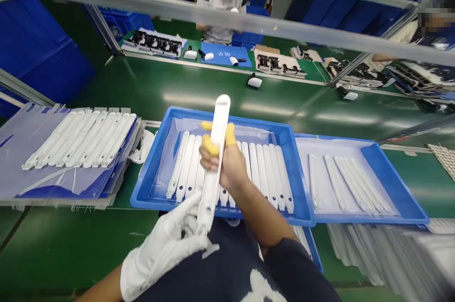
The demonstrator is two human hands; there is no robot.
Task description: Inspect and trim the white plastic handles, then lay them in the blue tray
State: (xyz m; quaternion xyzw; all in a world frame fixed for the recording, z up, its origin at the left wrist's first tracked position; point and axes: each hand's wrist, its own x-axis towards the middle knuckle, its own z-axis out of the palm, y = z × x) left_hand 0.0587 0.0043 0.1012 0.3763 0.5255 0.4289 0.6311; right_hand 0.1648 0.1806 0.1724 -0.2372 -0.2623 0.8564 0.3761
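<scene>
A long white plastic strip [217,141] stands nearly upright in front of me, held by both hands. My right hand [223,162], with yellow finger cots on three fingertips, grips its middle. My left hand [167,245], in a white glove, pinches its lower end. Behind the strip, a blue tray [152,169] holds a row of several similar white strips [265,171] lying side by side.
A second blue tray [394,178] to the right holds thinner white strips. More white strips [81,138] lie on plastic sheets at left. Beyond runs a green conveyor belt [185,88] carrying small white parts. A person [220,3] works across it. A metal rail [249,22] crosses overhead.
</scene>
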